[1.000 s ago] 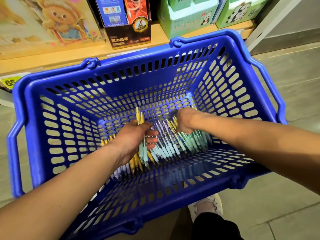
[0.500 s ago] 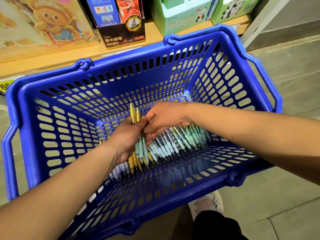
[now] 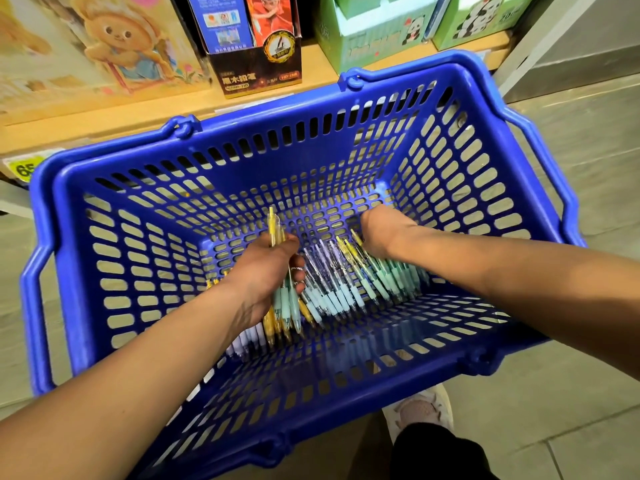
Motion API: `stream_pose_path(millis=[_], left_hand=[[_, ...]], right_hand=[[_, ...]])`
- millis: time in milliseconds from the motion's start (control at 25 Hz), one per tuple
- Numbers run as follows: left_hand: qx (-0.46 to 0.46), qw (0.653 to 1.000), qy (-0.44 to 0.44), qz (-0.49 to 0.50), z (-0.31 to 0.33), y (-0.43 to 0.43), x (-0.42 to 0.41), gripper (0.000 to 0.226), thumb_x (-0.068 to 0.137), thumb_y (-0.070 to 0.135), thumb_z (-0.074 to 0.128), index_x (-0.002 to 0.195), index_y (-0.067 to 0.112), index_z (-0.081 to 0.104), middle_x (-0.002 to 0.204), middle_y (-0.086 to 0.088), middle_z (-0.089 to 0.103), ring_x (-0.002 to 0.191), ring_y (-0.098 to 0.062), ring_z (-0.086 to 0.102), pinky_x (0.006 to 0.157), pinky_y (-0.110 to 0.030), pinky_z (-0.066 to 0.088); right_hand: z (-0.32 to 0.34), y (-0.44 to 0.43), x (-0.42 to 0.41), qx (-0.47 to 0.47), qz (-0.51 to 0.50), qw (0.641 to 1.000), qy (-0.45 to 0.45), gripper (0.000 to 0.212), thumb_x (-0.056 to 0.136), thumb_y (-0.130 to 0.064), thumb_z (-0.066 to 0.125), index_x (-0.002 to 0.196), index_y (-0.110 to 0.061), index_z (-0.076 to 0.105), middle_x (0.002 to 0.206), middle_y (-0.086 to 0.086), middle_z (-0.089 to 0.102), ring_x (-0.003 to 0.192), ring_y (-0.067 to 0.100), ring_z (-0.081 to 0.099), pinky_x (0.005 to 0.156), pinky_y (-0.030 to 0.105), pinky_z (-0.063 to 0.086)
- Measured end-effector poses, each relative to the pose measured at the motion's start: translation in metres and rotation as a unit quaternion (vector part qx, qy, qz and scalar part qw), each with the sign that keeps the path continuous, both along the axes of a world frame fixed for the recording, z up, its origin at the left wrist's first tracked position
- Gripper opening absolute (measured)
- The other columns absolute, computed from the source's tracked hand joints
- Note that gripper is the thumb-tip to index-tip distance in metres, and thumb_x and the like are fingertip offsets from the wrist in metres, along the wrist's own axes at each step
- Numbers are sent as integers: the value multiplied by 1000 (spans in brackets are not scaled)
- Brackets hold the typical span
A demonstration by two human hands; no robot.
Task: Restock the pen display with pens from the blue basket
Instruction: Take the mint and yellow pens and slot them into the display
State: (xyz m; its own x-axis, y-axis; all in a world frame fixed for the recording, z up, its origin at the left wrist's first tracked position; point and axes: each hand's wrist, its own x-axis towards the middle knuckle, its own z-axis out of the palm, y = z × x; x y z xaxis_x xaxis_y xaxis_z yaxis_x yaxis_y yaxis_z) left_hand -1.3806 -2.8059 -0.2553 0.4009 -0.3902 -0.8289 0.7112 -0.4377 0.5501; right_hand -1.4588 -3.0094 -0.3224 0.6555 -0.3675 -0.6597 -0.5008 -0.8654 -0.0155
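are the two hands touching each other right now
Apart. The head view shows a plain gap, with loose pens lying in it, between the left hand, which grips a bundle of them, and the right hand.

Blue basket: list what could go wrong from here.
1. The left hand grips a bundle of pens with ends sticking out both ways; adding more might let some slip.
2. The loose pens lie on the slotted floor of the blue basket, so tips could snag in a slot as the right hand reaches among them.
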Motion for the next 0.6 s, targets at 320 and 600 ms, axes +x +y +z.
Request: stream_pose_path(millis=[320, 600], left_hand=[[11, 1000, 16, -13, 0, 3, -2, 29, 105, 18, 55, 131, 5, 50, 78, -7, 69, 60, -17, 63, 56, -33, 57], [-4, 1000, 16, 10, 0, -1, -5, 25, 107, 22, 53, 126, 8, 56, 113, -14, 76, 97, -30, 75, 84, -48, 61]], right_hand=[[6, -7, 13, -13, 56, 996, 69, 35, 97, -13, 55, 132, -7, 58, 106, 6, 63, 86, 21, 62, 63, 22, 51], [61, -4, 40, 384, -106, 917, -27, 25, 96, -25, 64, 114, -9, 71, 111, 17, 74, 91, 17, 70, 94, 31, 58]])
